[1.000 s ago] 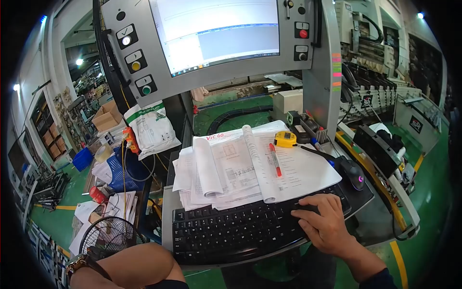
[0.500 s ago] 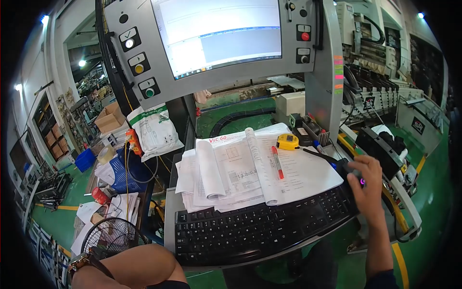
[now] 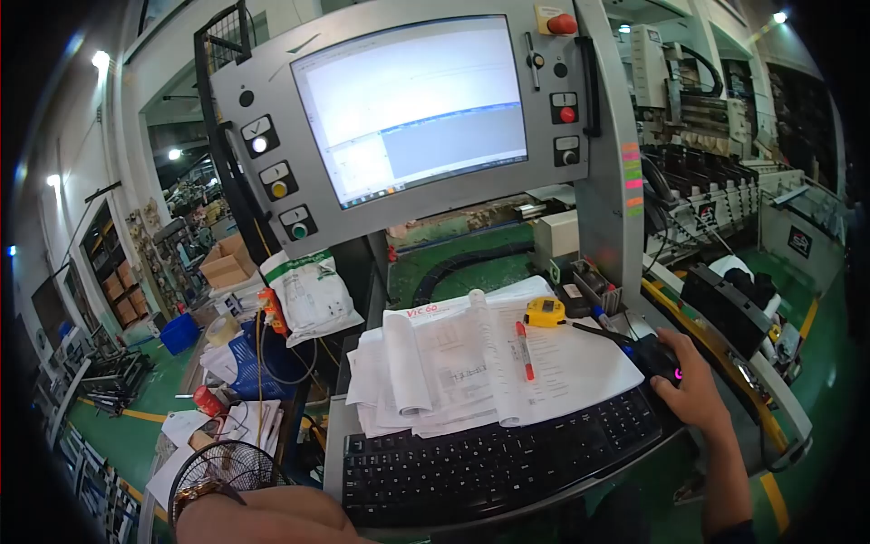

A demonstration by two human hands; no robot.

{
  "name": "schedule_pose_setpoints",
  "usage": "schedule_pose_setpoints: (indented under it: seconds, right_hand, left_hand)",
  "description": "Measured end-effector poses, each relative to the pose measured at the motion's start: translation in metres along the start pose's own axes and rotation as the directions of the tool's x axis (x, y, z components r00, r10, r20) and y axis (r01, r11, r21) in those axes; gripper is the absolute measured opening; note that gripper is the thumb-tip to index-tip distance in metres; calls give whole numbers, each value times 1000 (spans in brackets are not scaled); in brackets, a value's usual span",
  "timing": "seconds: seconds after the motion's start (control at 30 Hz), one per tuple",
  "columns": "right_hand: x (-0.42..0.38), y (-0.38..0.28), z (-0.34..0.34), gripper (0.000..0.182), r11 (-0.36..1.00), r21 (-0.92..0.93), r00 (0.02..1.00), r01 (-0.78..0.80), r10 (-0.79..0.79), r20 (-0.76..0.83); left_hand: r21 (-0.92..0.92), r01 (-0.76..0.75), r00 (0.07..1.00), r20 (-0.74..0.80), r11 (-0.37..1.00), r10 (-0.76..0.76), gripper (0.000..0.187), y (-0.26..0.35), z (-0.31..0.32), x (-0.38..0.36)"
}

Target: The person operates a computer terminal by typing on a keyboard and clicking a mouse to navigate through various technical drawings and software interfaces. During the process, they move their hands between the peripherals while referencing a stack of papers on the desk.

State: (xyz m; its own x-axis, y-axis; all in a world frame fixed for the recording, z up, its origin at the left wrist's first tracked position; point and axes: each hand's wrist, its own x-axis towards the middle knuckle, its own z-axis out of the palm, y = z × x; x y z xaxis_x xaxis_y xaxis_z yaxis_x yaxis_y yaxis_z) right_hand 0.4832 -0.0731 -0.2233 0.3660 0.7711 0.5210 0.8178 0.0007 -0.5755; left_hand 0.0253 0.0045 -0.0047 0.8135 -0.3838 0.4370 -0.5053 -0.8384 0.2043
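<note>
- One hand, the right hand (image 3: 696, 381), lies curved around the black mouse (image 3: 656, 355), its thumb along the near left side and its fingers over the far side; a second ago it hovered above the right part of the keyboard (image 3: 507, 467).
- Only the left forearm (image 3: 281, 510), with a watch (image 3: 201, 492) on its wrist, shows at the near left; the left hand is out of view, so its state cannot be told.
- Black keys stretch along the near edge of the surface (image 3: 333, 458), now with no fingers above them, and the mouse sits at their far right end.
- Several papers (image 3: 449, 367), some curled, lie beyond the keyboard and overlap its far edge, arranged as before.
- A red marker (image 3: 525, 352) rests on the sheets at the right, unmoved, with a yellow tape measure (image 3: 546, 312) just beyond it.
- More of the control panel (image 3: 272, 91) has come into view, including a red knob (image 3: 563, 24) at its far right corner; the lit screen (image 3: 412, 109) appears lower than before.
- A white plastic bag (image 3: 313, 295) hangs left of the papers, above the black fan (image 3: 227, 470).
</note>
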Motion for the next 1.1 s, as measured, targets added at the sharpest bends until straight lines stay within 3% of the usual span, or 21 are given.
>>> schedule_pose_setpoints:
  seconds: [0.27, 0.73, 1.1]
  right_hand:
    - [-1, 10, 3, 60, 997, -19, 995, 72, -70, 75]
    - [0, 5, 0, 55, 997, -42, 990, 61, -55, 132]
    - [-2, 1, 0, 52, 998, -24, 997, 61, -60, 54]
  left_hand:
    - [-105, -11, 1000, -13, 994, 9, 44, 0, 1, 4]
    - [-122, -43, 999, -5, 992, 42, 44, 2, -2, 2]
    - [-131, -54, 999, -14, 990, 52, 44, 2, 0, 2]
